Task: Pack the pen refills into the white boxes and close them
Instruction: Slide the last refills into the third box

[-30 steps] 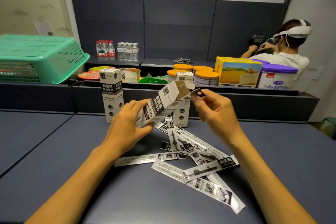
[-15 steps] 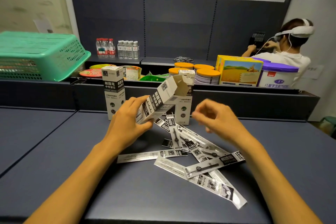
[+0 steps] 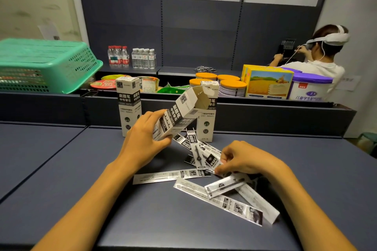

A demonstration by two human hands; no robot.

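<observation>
We see the open white box (image 3: 179,114) tilted in the air above the dark blue table (image 3: 61,169), its flaps spread at the upper right end and its lower end wrapped by the left hand (image 3: 144,138), whose fingers and thumb curl round it. Just below and to the right of it the packaged pen refills (image 3: 206,171) lie in a loose, crossing heap on the table. The right hand (image 3: 242,161) rests down on this heap, its fingertips curled and pinching one refill packet (image 3: 212,162) at the middle of the pile. One long packet (image 3: 169,176) lies flat to the left of the heap, and others (image 3: 226,199) fan out toward the near right.

Behind the held box we see two more white boxes standing upright on the table: one closed box (image 3: 128,106) to the left, and a second box (image 3: 207,120) partly hidden behind the tilted one.

Farther back, a ledge holds a green plastic basket (image 3: 40,65) at the left, water bottles (image 3: 132,57), orange-lidded tins (image 3: 222,83), a yellow carton (image 3: 267,81) and a purple-lidded tub (image 3: 310,87). At the far right another person (image 3: 318,57) sits facing away, wearing a white headset.
</observation>
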